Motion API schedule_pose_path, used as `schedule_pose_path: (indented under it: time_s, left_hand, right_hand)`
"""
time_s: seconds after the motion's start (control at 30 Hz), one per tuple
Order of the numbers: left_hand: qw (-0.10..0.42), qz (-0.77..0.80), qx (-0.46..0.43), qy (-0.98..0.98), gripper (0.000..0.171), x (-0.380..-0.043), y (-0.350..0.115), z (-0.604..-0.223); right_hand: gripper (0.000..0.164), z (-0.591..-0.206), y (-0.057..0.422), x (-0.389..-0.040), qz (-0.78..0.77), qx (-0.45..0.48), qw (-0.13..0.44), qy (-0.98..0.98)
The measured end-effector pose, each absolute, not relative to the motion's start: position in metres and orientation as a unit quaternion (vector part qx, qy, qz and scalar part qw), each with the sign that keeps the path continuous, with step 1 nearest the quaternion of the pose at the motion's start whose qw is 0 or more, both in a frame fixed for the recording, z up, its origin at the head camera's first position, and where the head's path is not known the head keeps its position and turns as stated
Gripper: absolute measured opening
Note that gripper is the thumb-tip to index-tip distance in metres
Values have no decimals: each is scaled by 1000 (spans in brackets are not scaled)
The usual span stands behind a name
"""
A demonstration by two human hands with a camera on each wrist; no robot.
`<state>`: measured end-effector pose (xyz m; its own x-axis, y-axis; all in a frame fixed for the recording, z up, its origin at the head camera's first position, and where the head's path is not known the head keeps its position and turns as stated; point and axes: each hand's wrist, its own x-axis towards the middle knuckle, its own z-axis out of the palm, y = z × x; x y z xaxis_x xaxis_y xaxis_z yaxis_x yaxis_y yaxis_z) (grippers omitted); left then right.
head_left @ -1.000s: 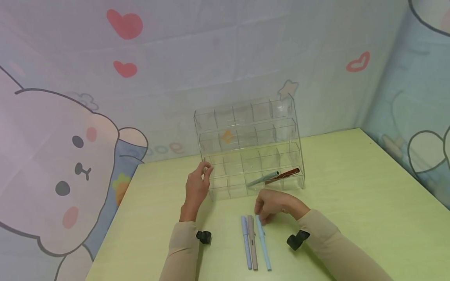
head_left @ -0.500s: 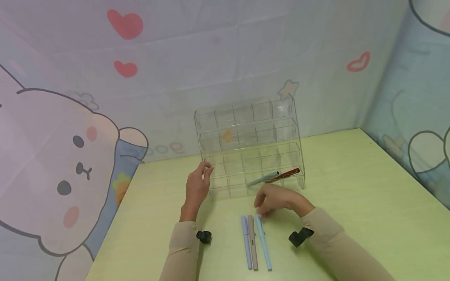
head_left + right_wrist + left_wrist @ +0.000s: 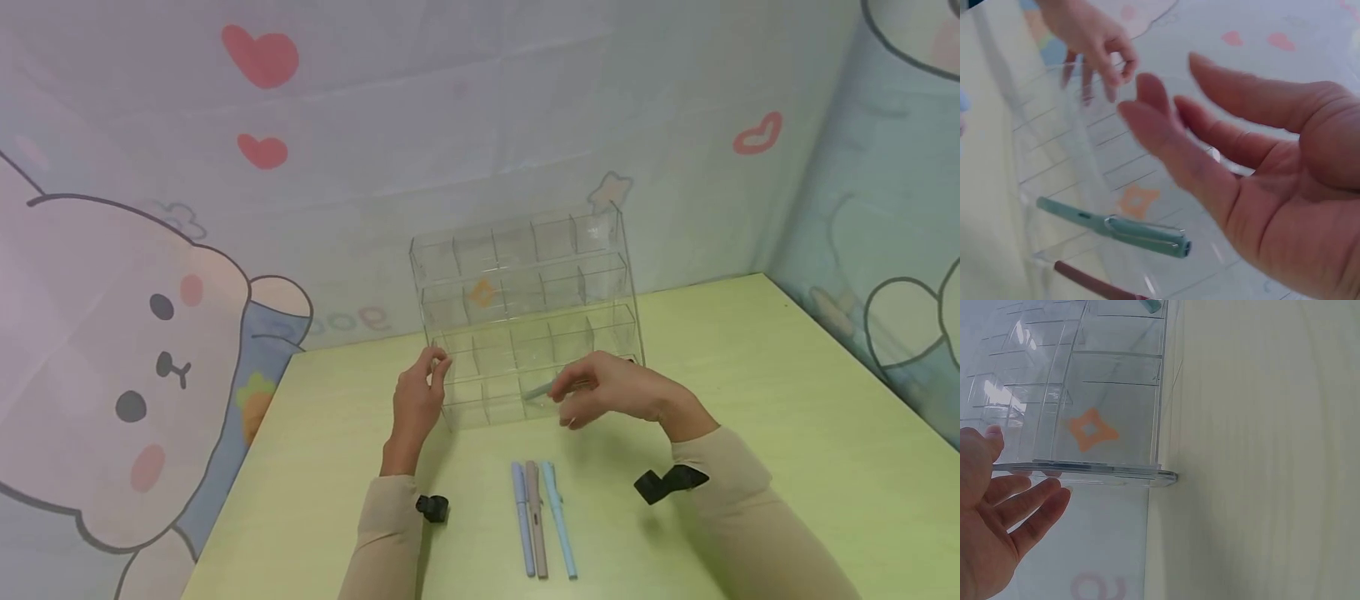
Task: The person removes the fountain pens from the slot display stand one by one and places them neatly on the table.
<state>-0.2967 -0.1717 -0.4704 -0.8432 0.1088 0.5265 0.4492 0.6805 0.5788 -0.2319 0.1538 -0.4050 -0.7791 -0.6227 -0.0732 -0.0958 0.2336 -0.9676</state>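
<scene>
A clear acrylic pen rack [image 3: 525, 308] with stepped rows of compartments stands on the table. My left hand [image 3: 417, 407] holds its left side panel, thumb on the inner face and fingers outside, as the left wrist view [image 3: 1007, 512] shows. In front of the bottom row hovers my right hand [image 3: 618, 390], fingers loosely bent and apart, holding nothing. A green pen [image 3: 1116, 228] with a metal clip and a dark red pen [image 3: 1094, 282] lean in the bottom row. The right hand mostly hides both in the head view.
Nearer on the yellow-green table [image 3: 330, 467] lie a lavender pen [image 3: 523, 521], a taupe pen [image 3: 536, 521] and a light blue pen [image 3: 559, 521], roughly side by side. A printed cloth [image 3: 360, 167] hangs close behind the rack.
My right hand has lifted off the top end of the light blue pen and moved up toward the rack's bottom row, its fingers spreading. The left hand keeps its place on the rack.
</scene>
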Motion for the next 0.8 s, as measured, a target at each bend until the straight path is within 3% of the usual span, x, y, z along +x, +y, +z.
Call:
schedule_pose_path:
  time_s: [0.2,0.53,0.63,0.8]
  left_hand:
    - [231,-362,-151,-890,18,-298,-172,-471]
    - [229,-364,-150,-890,18,-297,-171,-469]
    - [227,-367,-151,-889,18,-297,-171,-468]
    - [225,-365,-148,-891,18,-296,-170,-468]
  right_hand:
    - [37,-393,167,-229,-619,-298,208,696]
    - [43,-386,180,-231,-711,-415,250,509]
    - [49,-384,188,-232,-708,-435,227,508]
    - [52,-381,211,-231,-699,-463,132,529]
